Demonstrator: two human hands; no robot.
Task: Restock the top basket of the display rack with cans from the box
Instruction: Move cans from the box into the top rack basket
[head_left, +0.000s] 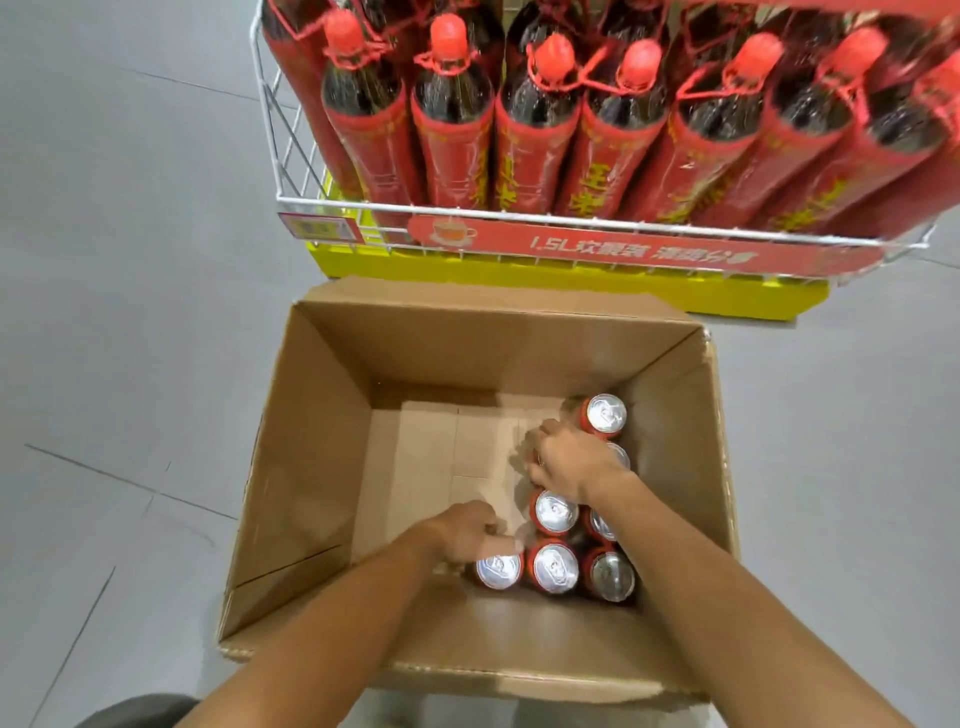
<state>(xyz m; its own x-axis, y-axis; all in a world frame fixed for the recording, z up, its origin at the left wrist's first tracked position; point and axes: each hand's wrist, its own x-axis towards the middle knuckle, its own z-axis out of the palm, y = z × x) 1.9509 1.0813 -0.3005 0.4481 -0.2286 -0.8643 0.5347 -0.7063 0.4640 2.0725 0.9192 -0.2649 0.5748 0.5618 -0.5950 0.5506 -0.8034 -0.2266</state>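
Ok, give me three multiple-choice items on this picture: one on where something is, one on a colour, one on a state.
1. Where in the box do the cans stand?
A. On its right side.
B. On its left side.
C. Spread over the whole floor.

2. What colour are the caps of the bottles in the wire basket?
A. Blue.
B. Red.
C. White.

3. How is the box?
A. Taped shut.
B. Tipped on its side.
C. Upright and open at the top.

Answers:
1 A: the silver tops cluster on the right side, and the left part of the floor is bare.
2 B: every cap in view is red.
3 C: the camera looks straight down onto the box's floor.
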